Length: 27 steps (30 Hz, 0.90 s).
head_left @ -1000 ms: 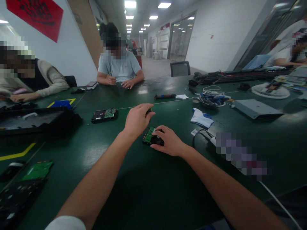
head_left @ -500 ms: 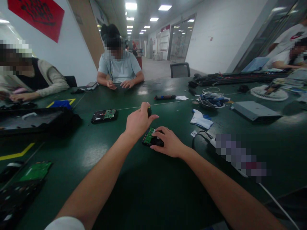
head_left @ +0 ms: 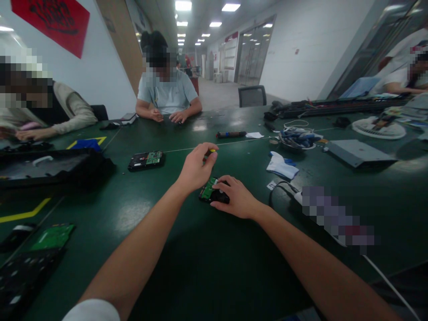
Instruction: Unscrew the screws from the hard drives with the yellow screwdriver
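A hard drive (head_left: pixel 207 191) with a green circuit board lies on the dark green table in front of me. My right hand (head_left: pixel 239 196) grips it from the right, thumb at the near edge and fingers across the top, hiding part of it. Just above the drive's far left side is my left hand (head_left: pixel 199 166), its fingers curled round a screwdriver (head_left: pixel 213 150). Only the yellow-and-dark end of that handle shows; its shaft is hidden behind the hand. Another hard drive (head_left: pixel 146 160) rests farther left, apart from both hands.
At lower left lie a green circuit board (head_left: pixel 53 237) and a dark drive part (head_left: pixel 25 278). A black tray-like housing (head_left: pixel 50 167) stands left. Rightward are a glove (head_left: pixel 282 166), a power strip (head_left: pixel 329 218) and a grey metal case (head_left: pixel 361 153). A co-worker (head_left: pixel 169 91) sits opposite.
My left hand has moved slightly right and turned, tilting the screwdriver handle so its yellow end now shows. My right hand stays on the hard drive.
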### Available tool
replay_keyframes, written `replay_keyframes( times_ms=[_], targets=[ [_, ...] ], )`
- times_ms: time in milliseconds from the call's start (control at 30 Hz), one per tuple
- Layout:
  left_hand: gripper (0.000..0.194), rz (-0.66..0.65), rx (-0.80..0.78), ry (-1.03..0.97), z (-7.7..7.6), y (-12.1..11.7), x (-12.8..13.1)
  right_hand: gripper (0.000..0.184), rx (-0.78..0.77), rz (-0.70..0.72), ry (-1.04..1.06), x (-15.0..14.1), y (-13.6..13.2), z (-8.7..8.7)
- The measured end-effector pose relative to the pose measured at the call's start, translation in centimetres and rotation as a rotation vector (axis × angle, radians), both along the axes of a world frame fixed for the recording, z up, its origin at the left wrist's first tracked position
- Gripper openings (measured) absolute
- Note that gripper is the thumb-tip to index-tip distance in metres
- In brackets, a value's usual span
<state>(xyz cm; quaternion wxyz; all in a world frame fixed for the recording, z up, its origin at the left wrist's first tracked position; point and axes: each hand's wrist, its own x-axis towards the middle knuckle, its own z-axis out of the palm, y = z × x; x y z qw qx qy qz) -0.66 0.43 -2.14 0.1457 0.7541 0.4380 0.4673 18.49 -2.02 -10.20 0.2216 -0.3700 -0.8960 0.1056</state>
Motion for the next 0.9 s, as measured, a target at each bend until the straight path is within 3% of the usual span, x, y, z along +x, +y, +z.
replay_keyframes(
  times_ms=[167,300,433,667,767,900],
  targets=[
    [0.014,-0.225,-0.345,-0.480,-0.8,0.8,0.4,0.052,0.012,0.008,0.011,0.0,0.1,-0.2],
    [0.020,-0.263,-0.449,-0.692,-1.0,0.8,0.8,0.053,0.010,0.006,0.008,0.0,0.1,-0.2],
    [0.040,-0.271,-0.413,-0.632,-1.4,0.6,1.2,0.051,0.003,0.001,0.011,0.0,0.1,-0.1],
    [0.036,-0.223,-0.367,-0.583,-1.9,0.6,1.1,0.051,0.008,0.006,0.013,0.0,0.1,-0.2],
    [0.033,-0.205,-0.372,-0.521,-1.2,0.6,0.7,0.052,0.003,0.007,0.010,0.0,0.1,-0.2],
    [0.029,-0.060,-0.312,-0.344,0.6,0.1,0.2,0.051,0.004,-0.003,-0.004,0.0,0.0,0.0]
  ],
)
